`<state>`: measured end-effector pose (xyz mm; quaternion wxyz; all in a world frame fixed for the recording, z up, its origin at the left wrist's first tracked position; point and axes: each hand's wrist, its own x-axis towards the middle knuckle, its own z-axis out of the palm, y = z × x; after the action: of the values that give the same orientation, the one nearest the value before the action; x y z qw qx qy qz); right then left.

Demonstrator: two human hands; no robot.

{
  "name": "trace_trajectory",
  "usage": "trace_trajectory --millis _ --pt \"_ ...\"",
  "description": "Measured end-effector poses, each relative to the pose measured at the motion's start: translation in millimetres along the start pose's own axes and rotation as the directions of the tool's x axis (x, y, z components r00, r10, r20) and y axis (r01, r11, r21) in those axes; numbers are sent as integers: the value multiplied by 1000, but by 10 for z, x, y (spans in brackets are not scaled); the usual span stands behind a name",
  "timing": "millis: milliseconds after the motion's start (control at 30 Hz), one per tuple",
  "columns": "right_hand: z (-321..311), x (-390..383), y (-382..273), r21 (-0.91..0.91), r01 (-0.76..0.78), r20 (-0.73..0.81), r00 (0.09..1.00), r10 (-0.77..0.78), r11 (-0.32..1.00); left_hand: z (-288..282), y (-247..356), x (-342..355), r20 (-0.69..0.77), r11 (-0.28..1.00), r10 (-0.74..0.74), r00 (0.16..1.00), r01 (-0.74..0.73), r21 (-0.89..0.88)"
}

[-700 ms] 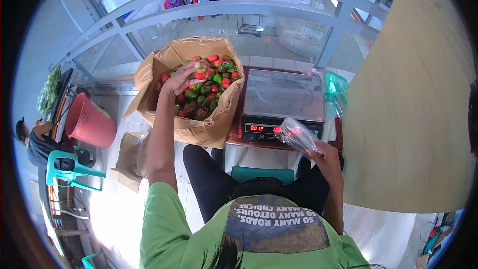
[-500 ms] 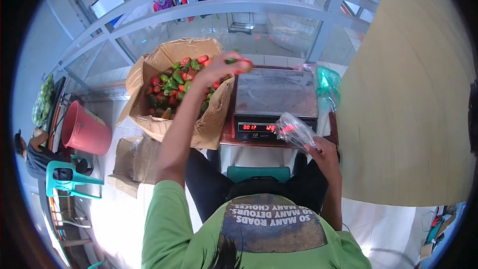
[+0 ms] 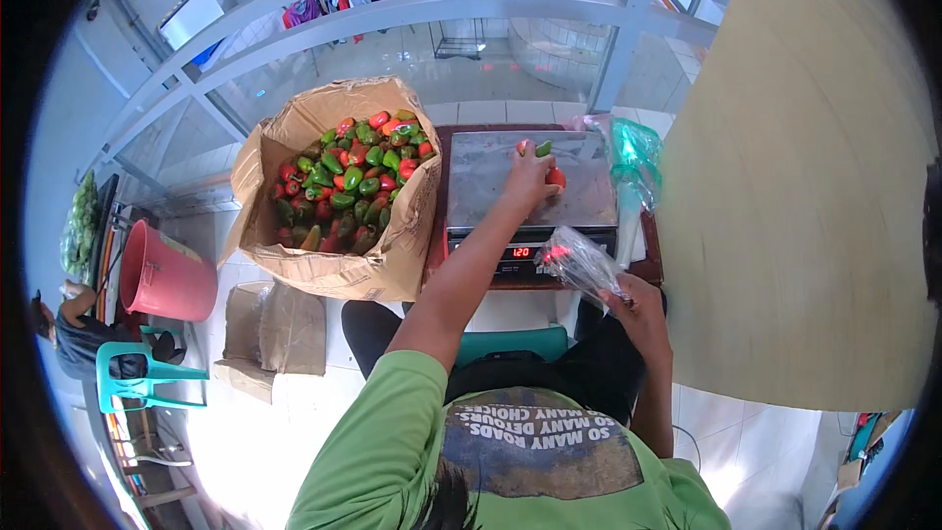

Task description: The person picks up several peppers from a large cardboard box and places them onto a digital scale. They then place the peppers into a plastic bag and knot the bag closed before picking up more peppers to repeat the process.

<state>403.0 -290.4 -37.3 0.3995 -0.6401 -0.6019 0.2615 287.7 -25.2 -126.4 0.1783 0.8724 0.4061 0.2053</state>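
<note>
A few small, light, smooth peppers (image 3: pixel 555 177) are held in the left hand (image 3: pixel 531 177) over the scale (image 3: pixel 579 198), at 3 o'clock from the box (image 3: pixel 392 265), while a thin, soft clear bag (image 3: pixel 581 263) is pinched by its edge in the right hand (image 3: pixel 643 309).

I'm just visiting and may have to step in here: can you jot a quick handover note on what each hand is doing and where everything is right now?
Left hand: on the steel pan of the scale, closed around a few red and green peppers.
Right hand: holds a clear plastic bag in front of the scale; it looks nearly empty.
Cardboard box, left of the scale, holds the main pile of peppers.
Done: one handful brought to the scale.
Left: that handful is not yet released, and the box is far from emptied.
</note>
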Motion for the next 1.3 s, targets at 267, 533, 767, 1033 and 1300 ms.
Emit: trace_trajectory --millis 267,533,767,1033,1300 --pt "12 49 -85 -33 42 -20 999 -42 999 62 194 -25 -141 977 -10 990 39 210" --pt "36 11 29 -29 23 -38 999 -24 999 130 -118 15 -215 869 -113 970 -8 -494" --pt "25 26 11 -69 14 -16 1000 -15 997 78 -481 26 -154 548 -287 945 30 -836" --pt "37 42 -30 -68 47 -23 999 -49 997 -18 -391 -363 -286 756 -44 957 -156 -636" --pt "46 35 -71 -51 22 -11 1000 -22 998 -26 -374 -417 -168 736 -23 986 -97 -670"
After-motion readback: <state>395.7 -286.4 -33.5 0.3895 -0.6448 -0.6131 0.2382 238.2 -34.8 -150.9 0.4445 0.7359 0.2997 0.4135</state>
